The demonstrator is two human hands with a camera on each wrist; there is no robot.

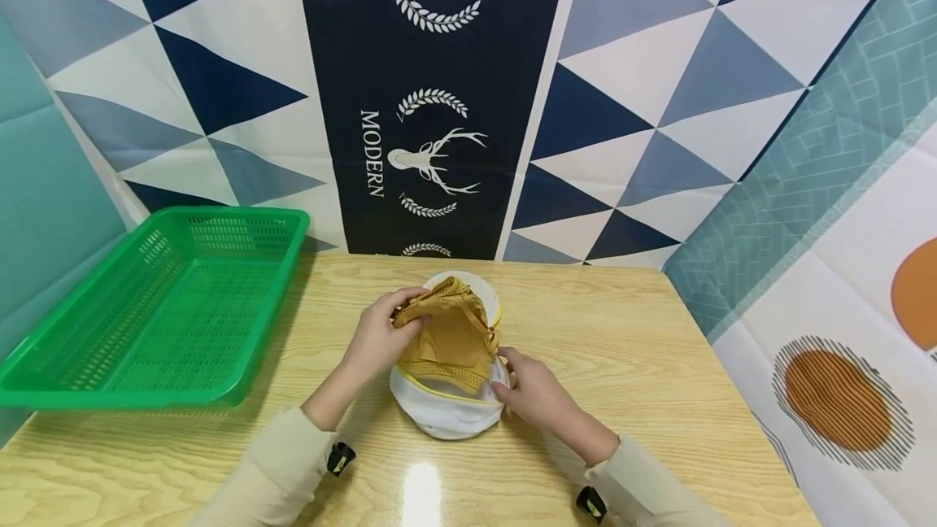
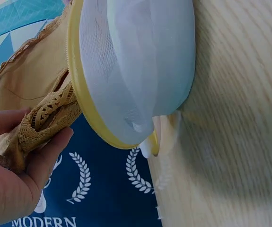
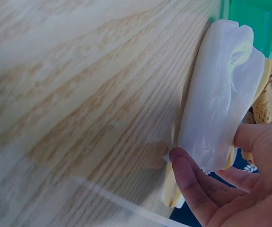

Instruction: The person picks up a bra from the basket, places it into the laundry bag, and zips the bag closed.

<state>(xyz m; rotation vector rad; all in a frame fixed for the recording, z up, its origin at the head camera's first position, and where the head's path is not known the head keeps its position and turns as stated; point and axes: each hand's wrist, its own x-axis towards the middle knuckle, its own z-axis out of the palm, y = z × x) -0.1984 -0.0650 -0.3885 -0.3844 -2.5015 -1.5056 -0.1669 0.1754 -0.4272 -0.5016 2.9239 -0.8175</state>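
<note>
A mustard-coloured bra (image 1: pixel 448 336) with lace trim sits in the unzipped mouth of a round white mesh laundry bag (image 1: pixel 446 420). Yellow zip edging (image 2: pixel 79 94) runs round the bag's opening, and its lid is folded back towards the wall. My left hand (image 1: pixel 386 330) pinches the bra's lacy edge between thumb and fingers, as the left wrist view shows close up. At the bag's right side, my right hand (image 1: pixel 536 390) holds the mesh rim with the thumb inside and fingers outside. The bra's lower part is hidden by the bag's front wall.
A green plastic basket (image 1: pixel 252 348) with slotted sides stands on the left of the wooden table (image 1: pixel 586 324). Behind the table hangs a patterned cloth (image 1: pixel 432 63), and another cloth (image 1: pixel 820 332) slopes along the right edge.
</note>
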